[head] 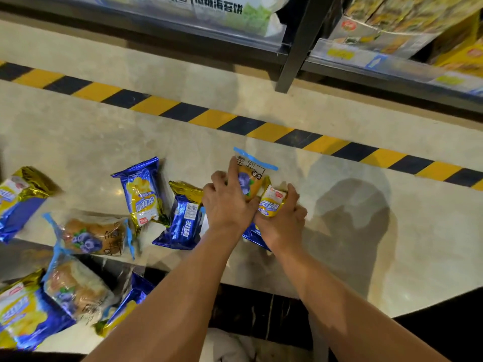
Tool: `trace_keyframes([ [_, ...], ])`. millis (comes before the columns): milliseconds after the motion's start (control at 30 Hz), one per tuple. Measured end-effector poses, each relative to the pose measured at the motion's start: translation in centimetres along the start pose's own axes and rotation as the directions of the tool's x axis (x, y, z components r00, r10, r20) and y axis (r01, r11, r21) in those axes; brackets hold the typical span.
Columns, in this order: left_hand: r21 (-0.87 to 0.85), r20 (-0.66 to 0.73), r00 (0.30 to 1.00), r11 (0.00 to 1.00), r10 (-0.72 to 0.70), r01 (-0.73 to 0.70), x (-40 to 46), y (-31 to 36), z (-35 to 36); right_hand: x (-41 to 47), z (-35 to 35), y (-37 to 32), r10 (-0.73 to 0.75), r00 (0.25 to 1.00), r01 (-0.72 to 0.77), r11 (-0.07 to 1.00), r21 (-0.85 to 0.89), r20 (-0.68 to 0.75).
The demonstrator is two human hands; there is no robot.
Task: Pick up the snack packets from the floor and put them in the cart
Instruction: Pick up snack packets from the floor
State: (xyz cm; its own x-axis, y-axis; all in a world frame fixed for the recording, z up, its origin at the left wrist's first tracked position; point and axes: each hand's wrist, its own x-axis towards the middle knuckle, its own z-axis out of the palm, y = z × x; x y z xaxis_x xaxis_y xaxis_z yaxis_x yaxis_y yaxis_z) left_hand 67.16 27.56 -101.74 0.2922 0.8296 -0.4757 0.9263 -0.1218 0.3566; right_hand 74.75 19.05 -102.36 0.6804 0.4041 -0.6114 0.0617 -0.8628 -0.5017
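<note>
Head view: left hand (230, 202) gripped the clear blueberry packet (251, 178); right hand (283, 218) clutched the gold-blue packet (271, 202). The pair, just this side of the striped floor tape (209, 117), overlapped, so one probably could have slipped on lifting.

striped floor (261, 108) below shelves (295, 48)

**Both hands low, side by side at mid-frame**

Two bare forearms run up from the bottom edge and converge toward the centre of the frame, the left one from bottom centre, the right one from the lower right. The left hand (230, 202) is seen from the back, index finger stretched straight toward the top of the frame, the other fingers bent at the knuckles, and it pinches a clear packet (251, 176). The right hand (283, 218) sits just beside it, touching it at the thumb side, fingers curled round a yellow packet (271, 203).
</note>
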Motion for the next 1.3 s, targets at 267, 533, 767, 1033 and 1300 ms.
trace_keyframes([
  [267,0.035,0.199,0.977,0.996,0.071,-0.079,0.9,0.0,-1.4,0.0,-1.2,-0.1,-0.1,0.989,0.103,0.994,-0.029,0.107],
  [533,-0.322,0.139,0.99,0.944,-0.024,0.069,-1.4,2.1,-4.3,-1.4,-4.7,-2.6,-0.21,0.976,0.209,0.978,0.023,0.056],
  [767,-0.521,0.051,0.997,0.851,-0.053,0.072,-11.2,5.7,-13.5,-9.4,-14.4,-8.4,-0.308,0.941,0.315,0.948,-0.035,0.14],
  [1033,-0.517,0.002,0.998,0.854,-0.064,0.056,-23.8,11.0,-33.2,-23.2,-27.9,-21.6,-0.379,0.909,0.398,0.912,-0.099,0.172],
  [1300,-0.592,-0.046,0.993,0.804,-0.112,0.063,-35.5,15.5,-53.7,-38.3,-41.1,-36.6,-0.517,0.79,0.56,0.827,-0.044,0.329],
])
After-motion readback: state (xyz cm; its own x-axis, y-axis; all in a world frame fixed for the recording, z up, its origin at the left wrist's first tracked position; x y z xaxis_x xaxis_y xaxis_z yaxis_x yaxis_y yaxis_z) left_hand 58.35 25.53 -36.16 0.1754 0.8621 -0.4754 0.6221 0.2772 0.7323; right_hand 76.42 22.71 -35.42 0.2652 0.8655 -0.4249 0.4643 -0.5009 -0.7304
